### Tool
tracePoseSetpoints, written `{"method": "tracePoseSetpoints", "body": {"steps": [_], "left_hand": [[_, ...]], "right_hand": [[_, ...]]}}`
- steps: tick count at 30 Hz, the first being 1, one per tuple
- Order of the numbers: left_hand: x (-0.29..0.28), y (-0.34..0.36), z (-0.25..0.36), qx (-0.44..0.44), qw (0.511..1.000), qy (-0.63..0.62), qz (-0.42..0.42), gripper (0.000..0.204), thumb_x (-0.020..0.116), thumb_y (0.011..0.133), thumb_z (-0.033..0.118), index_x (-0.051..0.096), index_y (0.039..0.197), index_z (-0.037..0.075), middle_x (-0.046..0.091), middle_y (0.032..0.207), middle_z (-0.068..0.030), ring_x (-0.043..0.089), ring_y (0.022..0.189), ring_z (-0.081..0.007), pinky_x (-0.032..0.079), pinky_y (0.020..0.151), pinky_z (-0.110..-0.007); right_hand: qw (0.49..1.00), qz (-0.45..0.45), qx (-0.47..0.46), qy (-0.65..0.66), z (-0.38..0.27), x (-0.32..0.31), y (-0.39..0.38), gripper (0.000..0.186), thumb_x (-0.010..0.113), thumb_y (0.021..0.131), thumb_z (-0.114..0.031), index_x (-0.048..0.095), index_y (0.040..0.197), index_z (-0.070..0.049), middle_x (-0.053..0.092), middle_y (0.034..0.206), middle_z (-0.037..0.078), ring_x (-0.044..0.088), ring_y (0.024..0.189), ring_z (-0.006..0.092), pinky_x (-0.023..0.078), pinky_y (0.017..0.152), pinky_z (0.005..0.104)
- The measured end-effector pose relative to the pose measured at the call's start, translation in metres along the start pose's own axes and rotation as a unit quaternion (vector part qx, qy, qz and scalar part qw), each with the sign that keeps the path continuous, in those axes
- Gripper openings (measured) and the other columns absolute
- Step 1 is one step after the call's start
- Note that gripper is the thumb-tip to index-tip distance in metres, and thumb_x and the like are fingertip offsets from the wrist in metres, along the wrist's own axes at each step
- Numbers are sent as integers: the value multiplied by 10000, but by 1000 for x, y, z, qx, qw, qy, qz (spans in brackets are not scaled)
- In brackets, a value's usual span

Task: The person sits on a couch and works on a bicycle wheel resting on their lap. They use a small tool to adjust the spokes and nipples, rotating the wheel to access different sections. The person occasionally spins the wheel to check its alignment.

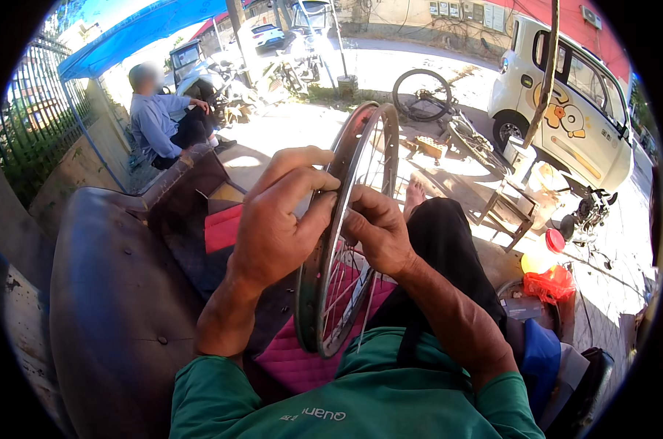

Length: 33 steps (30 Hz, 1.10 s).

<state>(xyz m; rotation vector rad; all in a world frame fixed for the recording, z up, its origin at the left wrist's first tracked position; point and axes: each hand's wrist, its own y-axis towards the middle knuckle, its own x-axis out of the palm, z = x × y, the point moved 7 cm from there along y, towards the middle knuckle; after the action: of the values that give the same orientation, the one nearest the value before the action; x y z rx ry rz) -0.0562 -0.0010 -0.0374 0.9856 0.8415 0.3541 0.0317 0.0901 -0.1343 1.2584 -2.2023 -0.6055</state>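
Wheel point(312, 289) between left hand point(281, 208) and right hand point(382, 233); sofa point(119, 293) left; apparently a bicycle point(459, 130) ahead, beside van point(565, 110).

The left grip point(276, 219) holds a spoked wheel point(318, 285) upright, the right grip point(381, 235) bunched at its rim point(309, 318)

Off to the left of my left hand point(276, 223) there's a big dark buttoned sofa point(119, 293), and way up past that same hand a seated person point(154, 128) in a light blue shirt, with a blue canopy point(137, 44) overhead and a metal fence point(35, 99) further left. Well beyond my right hand point(382, 230) is a parked white van point(584, 139) with a cartoon on its side, plus a white bucket point(518, 155) and wooden stool point(518, 207) nearer in, and lower on that side I've got a bright red plastic bag point(551, 285).
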Motion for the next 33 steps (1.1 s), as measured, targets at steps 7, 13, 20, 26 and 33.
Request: {"method": "tracePoseSetpoints", "body": {"steps": [7, 13, 20, 26, 33], "left_hand": [[-4, 0, 1, 9, 1000, 4, -4, 174, 680, 777, -93, 674, 926, -2, 659, 1118, -134, 643, 1013, -250, 504, 869, -342], [-4, 0, 2, 13, 1000, 13, -13, 174, 674, 787, -88, 669, 937, 0, 660, 1111, -135, 642, 1017, -263, 501, 878, -344], [-5, 1, -1, 25, 999, 21, -6, 176, 666, 789, -89, 668, 941, 0, 660, 1093, -136, 645, 998, -262, 504, 866, -344], [-7, 1, 2, 28, 999, 29, -7, 167, 672, 789, -91, 676, 932, -6, 661, 1075, -135, 652, 984, -249, 518, 835, -335], [-6, 1, -1, 36, 999, 19, 3, 139, 688, 802, -56, 673, 931, -6, 661, 1054, -127, 680, 924, -281, 544, 775, -362]], "right_hand": [[998, 29, 9, -54, -3, 1, -1, 206, 572, 1021, -135, 614, 1152, 19, 647, 994, 40, 577, 900, 103, 494, 824, 276], [997, 48, 11, -63, -1, -1, -3, 211, 565, 1023, -136, 626, 1159, 14, 645, 980, 30, 570, 885, 97, 489, 810, 268], [995, 74, -2, -74, -2, -1, -1, 239, 550, 1030, -122, 633, 1210, 12, 640, 982, 28, 568, 894, 90, 487, 808, 261], [995, 78, -2, -56, 0, -1, 1, 235, 553, 1029, -113, 637, 1210, 10, 622, 956, 13, 546, 873, 80, 480, 792, 256], [994, 84, 10, -65, -1, -1, 1, 207, 567, 1022, -111, 641, 1175, 7, 618, 951, 5, 535, 861, 75, 471, 777, 251]]}}
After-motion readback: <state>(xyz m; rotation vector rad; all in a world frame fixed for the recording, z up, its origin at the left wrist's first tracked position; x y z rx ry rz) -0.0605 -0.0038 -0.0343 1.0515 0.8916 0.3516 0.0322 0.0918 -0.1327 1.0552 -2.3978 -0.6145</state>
